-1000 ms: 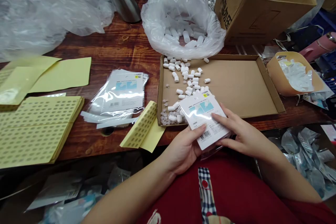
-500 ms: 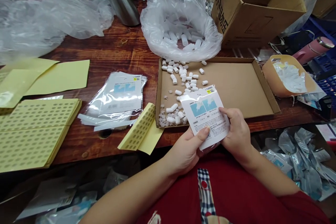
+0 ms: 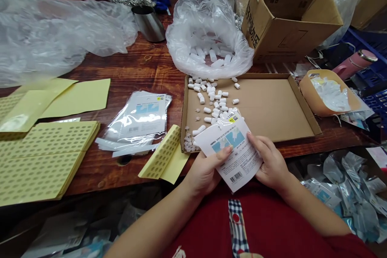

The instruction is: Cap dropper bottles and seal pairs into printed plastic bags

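Note:
A printed packaging card (image 3: pixel 238 161) with blue pictures, a barcode and a yellow mark is held tilted in front of my body. My left hand (image 3: pixel 207 169) grips its left side, thumb lying across the printed face. On the right side, my right hand (image 3: pixel 270 161) pinches the card, with some fingers hidden behind it. Just beyond is a shallow cardboard tray (image 3: pixel 272 105). White capped pieces (image 3: pixel 216 100) lie scattered in its left half, and small clear plastic bits (image 3: pixel 190 143) collect at its near left corner.
Left of the tray lie clear bags with printed cards (image 3: pixel 140 119), a folded yellow sticker sheet (image 3: pixel 163 153) and a stack of sticker sheets (image 3: pixel 39 161). Behind stand a plastic bag of white bottles (image 3: pixel 208 36), a metal cup (image 3: pixel 149 24) and a carton (image 3: pixel 290 20). An orange container (image 3: pixel 326 96) sits right.
The card has turned and come down closer to my body, exposing its barcode. My left thumb now lies higher on its face. The whole view has shifted slightly.

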The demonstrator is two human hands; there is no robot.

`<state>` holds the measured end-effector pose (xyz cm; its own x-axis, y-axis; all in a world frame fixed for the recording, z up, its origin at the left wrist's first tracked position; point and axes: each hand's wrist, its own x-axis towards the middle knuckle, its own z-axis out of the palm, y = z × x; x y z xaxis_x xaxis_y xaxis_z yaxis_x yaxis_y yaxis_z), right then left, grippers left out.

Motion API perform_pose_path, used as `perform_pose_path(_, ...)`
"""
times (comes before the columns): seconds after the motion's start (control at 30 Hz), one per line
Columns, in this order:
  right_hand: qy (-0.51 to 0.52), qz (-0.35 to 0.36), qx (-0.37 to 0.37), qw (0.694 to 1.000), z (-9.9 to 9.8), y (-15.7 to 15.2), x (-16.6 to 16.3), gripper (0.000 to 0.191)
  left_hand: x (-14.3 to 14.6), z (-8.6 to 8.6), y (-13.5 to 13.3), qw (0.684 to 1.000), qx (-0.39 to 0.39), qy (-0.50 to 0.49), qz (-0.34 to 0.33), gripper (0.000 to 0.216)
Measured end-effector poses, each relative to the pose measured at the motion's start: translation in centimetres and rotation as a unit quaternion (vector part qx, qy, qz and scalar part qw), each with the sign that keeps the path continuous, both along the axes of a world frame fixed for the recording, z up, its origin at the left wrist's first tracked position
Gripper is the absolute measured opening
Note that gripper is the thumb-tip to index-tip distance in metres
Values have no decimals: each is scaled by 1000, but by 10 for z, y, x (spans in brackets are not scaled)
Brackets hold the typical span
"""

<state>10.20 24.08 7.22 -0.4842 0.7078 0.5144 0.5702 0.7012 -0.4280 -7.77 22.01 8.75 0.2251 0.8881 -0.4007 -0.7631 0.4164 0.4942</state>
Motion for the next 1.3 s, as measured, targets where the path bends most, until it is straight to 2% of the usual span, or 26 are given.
perform_pose_path(0.1,8,21,5,1000,1,-1,4,73,4,2,-3,1000,5,-1,-3,55)
perform_pose_path(0.27,16,-38,31,999,0,-2,4,72,7,3,-5,1000,12,8,-9,59)
perform_pose_path(0.4,20,17,7,1000,2,1,6,68,6,2,-6,1000,12,12,-8,58)
perform_pose_path(0.47,26,21,0,999,4,2,7,66,6,1,-6,1000,13,13,-6,57)
perform_pose_path(0.9,50,-19,-27,998,1,-3,2,64,8,3,-6,1000,23,13,-4,60)
perform_pose_path(1.13,51,-36,-44,997,1,-5,4,66,10,3,-2,1000,20,2,-9,54)
perform_pose_path(1.3,51,-102,-108,988,-1,-6,8,64,12,1,-2,999,31,-16,-41,60)
